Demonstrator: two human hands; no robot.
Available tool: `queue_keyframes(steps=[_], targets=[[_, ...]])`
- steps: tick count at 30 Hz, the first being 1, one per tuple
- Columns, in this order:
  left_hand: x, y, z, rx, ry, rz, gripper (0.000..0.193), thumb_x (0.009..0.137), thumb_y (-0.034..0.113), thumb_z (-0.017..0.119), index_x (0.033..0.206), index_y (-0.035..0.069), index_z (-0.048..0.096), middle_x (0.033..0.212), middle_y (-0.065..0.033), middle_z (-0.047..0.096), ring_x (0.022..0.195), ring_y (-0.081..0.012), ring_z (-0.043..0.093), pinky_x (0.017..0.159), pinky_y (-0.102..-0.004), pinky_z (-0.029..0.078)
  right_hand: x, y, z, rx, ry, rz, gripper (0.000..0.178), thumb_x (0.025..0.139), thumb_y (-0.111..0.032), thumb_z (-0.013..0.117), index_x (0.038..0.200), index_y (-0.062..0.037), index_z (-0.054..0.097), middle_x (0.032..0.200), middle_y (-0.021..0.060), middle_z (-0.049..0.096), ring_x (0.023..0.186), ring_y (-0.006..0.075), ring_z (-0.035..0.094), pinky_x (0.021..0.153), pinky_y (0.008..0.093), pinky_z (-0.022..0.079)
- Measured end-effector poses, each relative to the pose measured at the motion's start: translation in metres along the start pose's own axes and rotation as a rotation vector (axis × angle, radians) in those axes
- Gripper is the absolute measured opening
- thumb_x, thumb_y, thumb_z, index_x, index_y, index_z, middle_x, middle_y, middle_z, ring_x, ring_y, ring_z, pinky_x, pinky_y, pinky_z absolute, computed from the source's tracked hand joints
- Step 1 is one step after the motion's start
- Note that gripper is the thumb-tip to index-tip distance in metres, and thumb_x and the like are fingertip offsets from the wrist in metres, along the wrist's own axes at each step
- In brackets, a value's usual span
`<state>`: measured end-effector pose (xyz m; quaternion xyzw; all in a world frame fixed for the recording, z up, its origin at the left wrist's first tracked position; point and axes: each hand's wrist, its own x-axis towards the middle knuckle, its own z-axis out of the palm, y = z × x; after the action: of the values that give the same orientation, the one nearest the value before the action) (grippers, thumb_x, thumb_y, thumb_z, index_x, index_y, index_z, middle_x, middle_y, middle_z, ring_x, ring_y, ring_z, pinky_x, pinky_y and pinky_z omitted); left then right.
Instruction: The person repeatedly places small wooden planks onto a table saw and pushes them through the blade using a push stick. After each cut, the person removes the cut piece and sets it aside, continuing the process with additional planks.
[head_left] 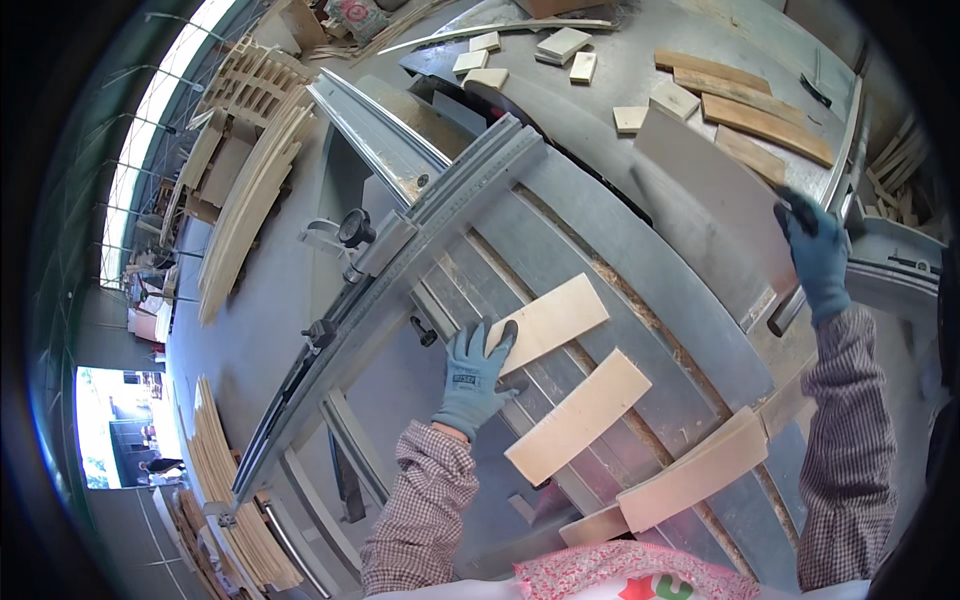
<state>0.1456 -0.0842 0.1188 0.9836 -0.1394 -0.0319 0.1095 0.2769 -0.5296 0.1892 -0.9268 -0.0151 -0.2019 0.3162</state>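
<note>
My left hand, in a blue glove with dark fingertips, grips the near-left end of a pale wooden board. This board lies flat on the grey slotted saw table. A second pale board lies beside it, closer to me. Nearer still are a pinkish board and a shorter piece, partly covered by it. At the right, my gloved right hand has its fingers bent against the end of a tall grey panel; their exact hold is partly hidden.
A metal rail with clamps and a black knob borders the table's left side. Behind the panel lie small wood blocks, brown strips and a hammer. Long stacked boards stand on the left floor.
</note>
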Motion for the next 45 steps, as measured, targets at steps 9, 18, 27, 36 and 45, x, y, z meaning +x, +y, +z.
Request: queue_keyframes(steps=[9, 18, 27, 36, 45], targets=[[0.141, -0.002, 0.047, -0.041, 0.413, 0.08, 0.067, 0.067, 0.024, 0.073, 0.13, 0.021, 0.05, 0.129, -0.0172, 0.044, 0.12, -0.0374, 0.038, 0.103, -0.0483, 0.027, -0.033, -0.008, -0.021, 0.246, -0.082, 0.359, 0.027, 0.086, -0.003, 0.06, 0.113, -0.0028, 0.063, 0.089, -0.0014, 0.064, 0.071, 0.0026, 0.052, 0.064, 0.0176, 0.046], [0.234, 0.001, 0.07, 0.085, 0.504, -0.115, 0.047, 0.075, 0.029, 0.067, 0.121, 0.028, 0.059, 0.123, -0.004, 0.048, 0.118, -0.0307, 0.036, 0.104, -0.0485, 0.02, -0.035, -0.022, -0.015, 0.095, -0.186, 0.052, 0.046, 0.074, -0.002, 0.072, 0.118, -0.0048, 0.06, 0.1, 0.0078, 0.06, 0.086, 0.0166, 0.06, 0.074, 0.0232, 0.048], [0.239, -0.002, 0.065, 0.057, 0.526, -0.032, 0.045, 0.072, 0.027, 0.069, 0.117, 0.026, 0.062, 0.115, -0.0036, 0.053, 0.113, -0.0271, 0.042, 0.101, -0.0464, 0.027, -0.017, -0.04, 0.005, 0.029, -0.178, -0.092, 0.044, 0.073, 0.001, 0.07, 0.115, -0.0075, 0.061, 0.098, 0.0114, 0.062, 0.087, 0.0224, 0.062, 0.079, 0.03, 0.048], [0.24, -0.003, 0.066, 0.05, 0.564, 0.006, 0.05, 0.072, 0.028, 0.069, 0.12, 0.022, 0.06, 0.108, -0.0046, 0.062, 0.107, -0.0254, 0.05, 0.097, -0.045, 0.033, -0.009, -0.051, 0.027, -0.05, -0.242, -0.164, 0.044, 0.076, -0.003, 0.066, 0.119, -0.0053, 0.057, 0.099, 0.0179, 0.063, 0.085, 0.0313, 0.064, 0.076, 0.0357, 0.051], [0.239, -0.005, 0.066, -0.011, 0.57, 0.023, 0.052, 0.072, 0.025, 0.069, 0.123, 0.02, 0.058, 0.107, -0.0054, 0.064, 0.104, -0.0261, 0.053, 0.097, -0.0425, 0.036, -0.014, -0.077, 0.029, -0.204, -0.214, -0.271, 0.042, 0.077, -0.006, 0.064, 0.118, -0.0032, 0.056, 0.096, 0.0172, 0.063, 0.08, 0.0333, 0.063, 0.071, 0.0379, 0.05]])
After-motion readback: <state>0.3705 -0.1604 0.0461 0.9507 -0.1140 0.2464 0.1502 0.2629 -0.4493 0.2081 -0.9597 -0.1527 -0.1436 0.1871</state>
